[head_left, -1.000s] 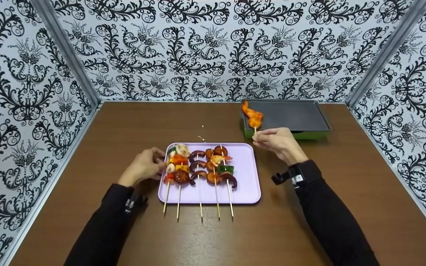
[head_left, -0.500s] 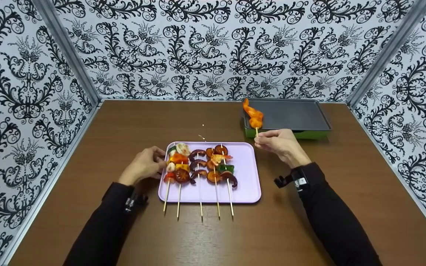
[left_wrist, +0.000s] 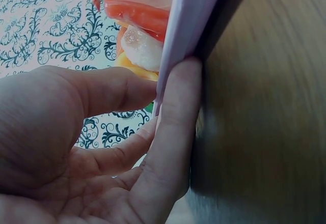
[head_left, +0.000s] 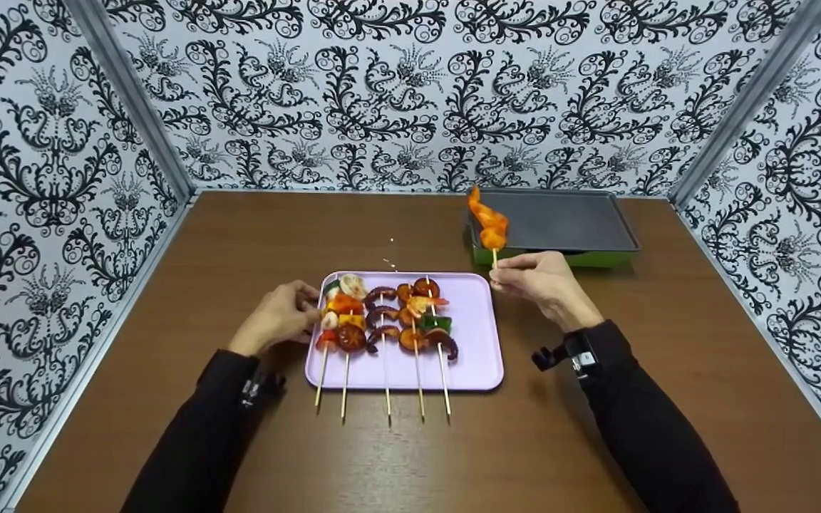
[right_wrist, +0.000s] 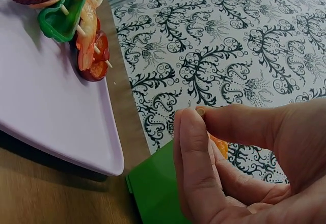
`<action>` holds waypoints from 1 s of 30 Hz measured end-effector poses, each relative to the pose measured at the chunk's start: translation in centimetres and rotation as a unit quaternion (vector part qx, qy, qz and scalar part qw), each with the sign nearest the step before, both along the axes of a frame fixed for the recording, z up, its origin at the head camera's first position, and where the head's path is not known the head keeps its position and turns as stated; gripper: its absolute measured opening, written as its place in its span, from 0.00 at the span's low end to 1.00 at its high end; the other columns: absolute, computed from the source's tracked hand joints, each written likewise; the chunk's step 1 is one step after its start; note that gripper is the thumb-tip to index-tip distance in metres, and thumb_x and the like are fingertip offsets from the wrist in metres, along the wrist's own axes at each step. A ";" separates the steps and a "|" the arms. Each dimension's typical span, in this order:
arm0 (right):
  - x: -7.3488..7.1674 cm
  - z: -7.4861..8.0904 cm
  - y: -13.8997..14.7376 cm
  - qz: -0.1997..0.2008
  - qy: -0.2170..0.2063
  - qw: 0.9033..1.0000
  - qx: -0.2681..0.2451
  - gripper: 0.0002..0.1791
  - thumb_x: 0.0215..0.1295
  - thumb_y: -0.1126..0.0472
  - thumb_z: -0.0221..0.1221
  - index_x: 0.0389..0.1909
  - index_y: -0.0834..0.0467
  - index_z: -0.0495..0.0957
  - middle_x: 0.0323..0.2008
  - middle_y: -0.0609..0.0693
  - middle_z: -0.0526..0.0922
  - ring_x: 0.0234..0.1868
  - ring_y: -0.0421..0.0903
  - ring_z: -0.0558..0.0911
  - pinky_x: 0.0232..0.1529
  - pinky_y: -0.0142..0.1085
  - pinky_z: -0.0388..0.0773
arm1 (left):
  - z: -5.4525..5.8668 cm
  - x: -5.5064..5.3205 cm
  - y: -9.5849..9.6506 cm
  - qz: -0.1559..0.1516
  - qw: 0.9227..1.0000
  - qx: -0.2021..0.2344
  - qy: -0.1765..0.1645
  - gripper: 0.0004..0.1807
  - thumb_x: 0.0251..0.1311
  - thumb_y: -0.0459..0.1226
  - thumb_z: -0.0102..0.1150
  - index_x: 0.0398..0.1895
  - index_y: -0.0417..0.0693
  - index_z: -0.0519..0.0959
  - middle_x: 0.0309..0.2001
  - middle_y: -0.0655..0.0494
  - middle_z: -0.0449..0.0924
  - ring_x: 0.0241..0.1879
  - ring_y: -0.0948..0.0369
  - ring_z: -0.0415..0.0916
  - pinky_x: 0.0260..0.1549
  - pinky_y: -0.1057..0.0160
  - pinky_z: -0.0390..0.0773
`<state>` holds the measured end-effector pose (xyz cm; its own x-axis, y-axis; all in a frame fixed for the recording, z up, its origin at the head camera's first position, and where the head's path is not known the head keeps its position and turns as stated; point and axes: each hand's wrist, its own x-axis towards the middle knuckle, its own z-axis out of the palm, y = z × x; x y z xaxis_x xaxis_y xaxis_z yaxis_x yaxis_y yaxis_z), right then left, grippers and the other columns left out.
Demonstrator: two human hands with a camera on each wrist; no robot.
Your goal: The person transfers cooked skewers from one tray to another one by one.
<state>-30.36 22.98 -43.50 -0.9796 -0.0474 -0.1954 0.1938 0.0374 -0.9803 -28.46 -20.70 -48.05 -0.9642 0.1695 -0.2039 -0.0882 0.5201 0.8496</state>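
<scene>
My right hand (head_left: 544, 286) pinches the lower end of a skewer between thumb and fingertips. Its orange food piece (head_left: 493, 231), long and tapered at the tip, points up and overlaps the near-left corner of the grill in the head view. In the right wrist view the stick's cut end (right_wrist: 200, 112) shows between the fingertips. My left hand (head_left: 276, 320) grips the left rim of the lilac tray (head_left: 478, 363), thumb at the top edge and a finger (left_wrist: 175, 112) under it. Several skewers lie on the tray, including one with octopus tentacles (head_left: 382, 313) and one with a shrimp (head_left: 421, 307).
A grill with a dark flat plate (head_left: 560, 221) and green base (head_left: 599, 261) stands at the table's back right. Skewer ends stick out past the tray's front edge. Small pale crumbs (head_left: 390, 263) lie behind the tray. Patterned walls (head_left: 410, 92) enclose the brown table (head_left: 410, 463).
My right hand has shifted slightly right and toward me, and the orange piece's tip stands a little higher. The left hand stays at the tray's rim.
</scene>
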 end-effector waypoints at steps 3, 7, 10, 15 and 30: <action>0.4 0.0 0.0 0.005 0.009 1.000 0.001 0.24 0.58 0.69 0.72 0.53 0.75 0.79 0.43 0.63 0.86 0.41 0.51 0.88 0.53 0.47 0.83 | -0.1 0.0 0.0 0.000 1.000 0.001 0.001 0.20 0.63 0.28 0.59 0.59 0.38 0.73 0.41 0.39 0.77 0.31 0.51 0.84 0.28 0.55 0.89; 1.0 -0.1 -0.1 0.010 0.017 1.000 0.011 0.23 0.57 0.68 0.73 0.52 0.75 0.79 0.43 0.64 0.86 0.39 0.51 0.88 0.51 0.46 0.84 | -0.1 0.0 0.0 0.000 1.000 0.000 0.004 0.20 0.63 0.27 0.59 0.59 0.38 0.73 0.40 0.39 0.77 0.31 0.51 0.84 0.28 0.55 0.89; 1.5 -0.1 -0.1 0.019 0.021 0.999 0.024 0.21 0.58 0.68 0.73 0.50 0.73 0.81 0.44 0.65 0.85 0.40 0.51 0.88 0.50 0.44 0.85 | -0.3 0.1 0.0 0.001 1.000 0.000 0.004 0.20 0.63 0.28 0.59 0.59 0.38 0.73 0.40 0.39 0.78 0.30 0.51 0.84 0.28 0.55 0.89; 2.3 0.0 -0.1 0.030 0.019 0.999 0.037 0.22 0.58 0.66 0.73 0.51 0.72 0.81 0.44 0.65 0.86 0.41 0.53 0.88 0.51 0.48 0.84 | -0.2 0.1 0.0 -0.006 1.000 -0.009 0.013 0.20 0.63 0.28 0.59 0.58 0.37 0.73 0.40 0.39 0.78 0.30 0.52 0.84 0.27 0.56 0.89; 4.7 -1.0 -0.5 0.054 0.013 0.998 0.038 0.22 0.58 0.70 0.71 0.51 0.75 0.79 0.41 0.65 0.85 0.38 0.53 0.87 0.46 0.46 0.87 | 0.0 0.0 0.2 -0.009 1.000 -0.019 0.015 0.21 0.61 0.28 0.57 0.59 0.37 0.73 0.40 0.40 0.76 0.31 0.52 0.84 0.27 0.56 0.89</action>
<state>-25.69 22.46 -44.48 -0.9744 -0.1392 -0.1767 0.1587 0.1311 -0.9786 -28.44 -20.52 -48.02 -0.9669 0.1798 -0.1808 -0.0526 0.5531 0.8314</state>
